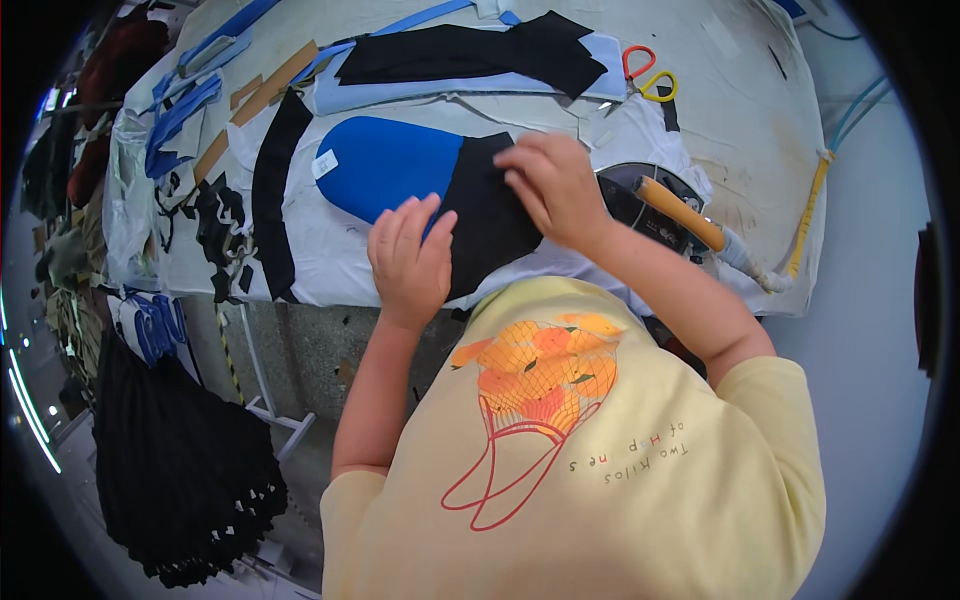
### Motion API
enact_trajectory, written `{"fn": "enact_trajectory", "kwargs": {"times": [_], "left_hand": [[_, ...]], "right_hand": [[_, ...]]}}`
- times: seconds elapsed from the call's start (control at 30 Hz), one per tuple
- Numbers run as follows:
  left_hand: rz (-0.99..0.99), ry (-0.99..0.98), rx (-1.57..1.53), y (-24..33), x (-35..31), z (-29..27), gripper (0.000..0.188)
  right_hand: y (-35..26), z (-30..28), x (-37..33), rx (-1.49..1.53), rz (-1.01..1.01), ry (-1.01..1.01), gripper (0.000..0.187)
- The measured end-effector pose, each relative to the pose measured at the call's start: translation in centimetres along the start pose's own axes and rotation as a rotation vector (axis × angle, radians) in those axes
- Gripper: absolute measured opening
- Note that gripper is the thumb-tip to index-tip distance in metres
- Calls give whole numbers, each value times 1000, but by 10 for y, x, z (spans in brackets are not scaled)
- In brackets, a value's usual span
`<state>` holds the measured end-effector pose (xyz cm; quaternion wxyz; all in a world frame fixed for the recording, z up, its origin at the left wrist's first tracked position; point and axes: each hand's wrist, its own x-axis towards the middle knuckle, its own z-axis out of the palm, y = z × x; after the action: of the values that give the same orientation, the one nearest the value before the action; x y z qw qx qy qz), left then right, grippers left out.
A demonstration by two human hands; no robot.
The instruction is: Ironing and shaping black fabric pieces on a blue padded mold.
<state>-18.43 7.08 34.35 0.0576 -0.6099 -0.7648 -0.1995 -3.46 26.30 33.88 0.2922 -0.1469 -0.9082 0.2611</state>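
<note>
A blue fabric piece (390,160) with a rounded left end and a small white label (325,164) lies on the white-covered table. Black fabric (485,225) adjoins its right side. My left hand (410,265) rests with fingers spread where the blue meets the black, near the close edge. Over the upper right part of the black fabric is my right hand (555,190), its fingers bent, apart and slightly blurred. Nothing shows between them.
Behind lie black cut pieces (450,55) and scissors (650,75) with red and yellow handles. To the right sits a wooden-handled tool (680,212), apparently an iron. A black strip (275,195) and scraps (220,235) lie left; black cloth (180,460) hangs below.
</note>
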Motion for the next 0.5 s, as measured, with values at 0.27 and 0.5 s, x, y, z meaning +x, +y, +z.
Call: {"fn": "enact_trajectory", "kwargs": {"times": [0.27, 0.5], "left_hand": [[158, -198, -20, 22, 28, 11, 57], [157, -86, -9, 35, 17, 24, 55]], "right_hand": [[9, -20, -61, -121, -138, -243, 48], [7, -20, -78, 5, -11, -221, 52]]}}
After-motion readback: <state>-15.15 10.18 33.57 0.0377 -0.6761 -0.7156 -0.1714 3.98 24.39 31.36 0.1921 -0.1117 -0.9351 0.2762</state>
